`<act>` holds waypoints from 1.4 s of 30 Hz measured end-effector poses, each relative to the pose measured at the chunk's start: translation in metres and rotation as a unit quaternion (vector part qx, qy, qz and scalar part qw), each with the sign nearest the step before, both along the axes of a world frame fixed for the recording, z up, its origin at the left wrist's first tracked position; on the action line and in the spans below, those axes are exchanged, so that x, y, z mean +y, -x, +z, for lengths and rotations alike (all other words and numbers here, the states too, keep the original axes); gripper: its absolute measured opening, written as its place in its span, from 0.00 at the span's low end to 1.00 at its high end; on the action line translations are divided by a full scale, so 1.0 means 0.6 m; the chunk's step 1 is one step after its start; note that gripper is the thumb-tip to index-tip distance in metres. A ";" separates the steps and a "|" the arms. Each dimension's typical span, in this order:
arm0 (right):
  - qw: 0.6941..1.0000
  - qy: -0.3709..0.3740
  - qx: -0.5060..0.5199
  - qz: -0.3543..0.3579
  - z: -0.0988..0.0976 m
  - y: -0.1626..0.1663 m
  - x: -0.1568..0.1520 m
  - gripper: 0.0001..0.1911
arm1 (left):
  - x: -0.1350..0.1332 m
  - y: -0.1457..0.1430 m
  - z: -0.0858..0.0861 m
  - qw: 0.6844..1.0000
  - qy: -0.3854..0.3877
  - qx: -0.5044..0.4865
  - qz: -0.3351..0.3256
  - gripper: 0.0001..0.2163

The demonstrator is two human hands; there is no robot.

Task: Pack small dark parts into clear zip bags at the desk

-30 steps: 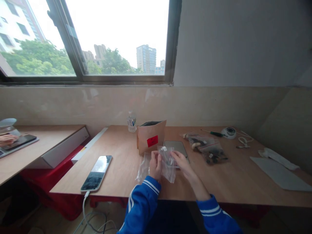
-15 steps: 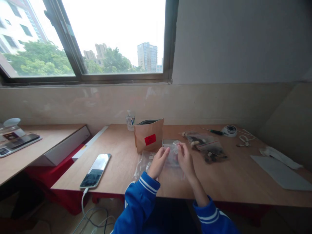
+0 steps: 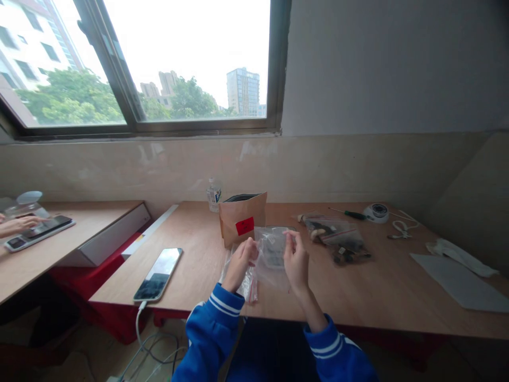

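Item: clear plastic zip bag (image 3: 272, 253), held up between my two hands above the wooden table (image 3: 369, 286).

My left hand (image 3: 240, 261) pinches its left edge; my right hand (image 3: 296, 260) pinches its right edge, fingers closed on the film. Under it lie more clear bags with red strips (image 3: 249, 284). Behind: brown paper pouch with red label (image 3: 242, 218). Left: smartphone on a cable (image 3: 158, 274). Right: filled zip bags (image 3: 338, 240), green-handled screwdriver (image 3: 349, 214).

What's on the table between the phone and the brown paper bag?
Nothing: in the head view, only bare wooden table lies between the phone and the brown paper bag. The small bottle stands farther back, beside the bag.
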State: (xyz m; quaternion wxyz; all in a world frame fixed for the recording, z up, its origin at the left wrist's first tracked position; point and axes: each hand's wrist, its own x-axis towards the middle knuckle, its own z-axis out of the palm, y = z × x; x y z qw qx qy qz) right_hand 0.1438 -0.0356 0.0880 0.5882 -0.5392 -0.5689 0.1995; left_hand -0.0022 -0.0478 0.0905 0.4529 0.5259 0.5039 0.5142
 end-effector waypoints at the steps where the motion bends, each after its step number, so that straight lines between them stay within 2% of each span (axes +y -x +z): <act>1: 1.000 0.002 0.005 0.001 0.000 0.005 -0.001 0.21 | -0.003 0.004 -0.002 1.000 0.007 0.003 -0.014 0.24; 4: 1.000 0.012 0.010 0.013 -0.004 0.022 0.001 0.21 | -0.011 0.013 -0.013 0.999 0.022 0.009 -0.039 0.22; 10: 0.988 0.111 0.102 0.044 -0.021 0.052 0.016 0.26 | -0.002 0.045 -0.031 1.000 0.008 0.012 -0.011 0.20; 14: 0.978 0.142 0.113 0.098 -0.043 0.043 0.026 0.23 | -0.003 0.077 -0.037 0.997 0.051 0.065 0.002 0.22; 17: 0.981 0.154 0.102 0.050 -0.059 0.002 0.034 0.22 | -0.006 0.105 -0.040 0.989 0.081 0.127 0.003 0.22; 20: 0.988 0.138 0.058 -0.037 -0.071 -0.062 0.048 0.20 | -0.005 0.128 -0.043 0.962 0.092 0.254 0.028 0.21; 22: 0.992 0.089 -0.002 -0.084 -0.078 -0.105 0.060 0.16 | -0.001 0.133 -0.041 0.933 0.029 0.349 0.082 0.21; 24: 0.989 0.034 -0.079 -0.121 -0.087 -0.142 0.072 0.14 | 0.006 0.126 -0.036 0.901 -0.084 0.408 0.122 0.21; 27: 0.962 0.008 -0.195 -0.189 -0.105 -0.185 0.084 0.14 | 0.020 0.101 -0.038 0.868 -0.203 0.438 0.116 0.21; 29: 0.935 0.023 -0.258 -0.242 -0.119 -0.209 0.086 0.17 | 0.030 0.083 -0.061 0.856 -0.208 0.463 0.096 0.21; 32: 0.897 0.091 -0.316 -0.294 -0.143 -0.239 0.081 0.28 | 0.040 0.070 -0.125 0.835 -0.143 0.530 0.034 0.23; 34: 0.877 0.162 -0.337 -0.300 -0.154 -0.253 0.075 0.33 | 0.040 0.069 -0.168 0.822 -0.111 0.559 -0.005 0.24; 36: 0.859 0.214 -0.363 -0.290 -0.159 -0.264 0.068 0.33 | 0.039 0.070 -0.194 0.816 -0.095 0.570 -0.004 0.24; 39: 0.850 0.226 -0.389 -0.273 -0.151 -0.278 0.064 0.27 | 0.038 0.074 -0.198 0.818 -0.079 0.569 0.005 0.24; 42: 0.880 0.216 -0.343 -0.248 -0.132 -0.299 0.064 0.22 | 0.042 0.084 -0.172 0.855 -0.058 0.515 -0.020 0.24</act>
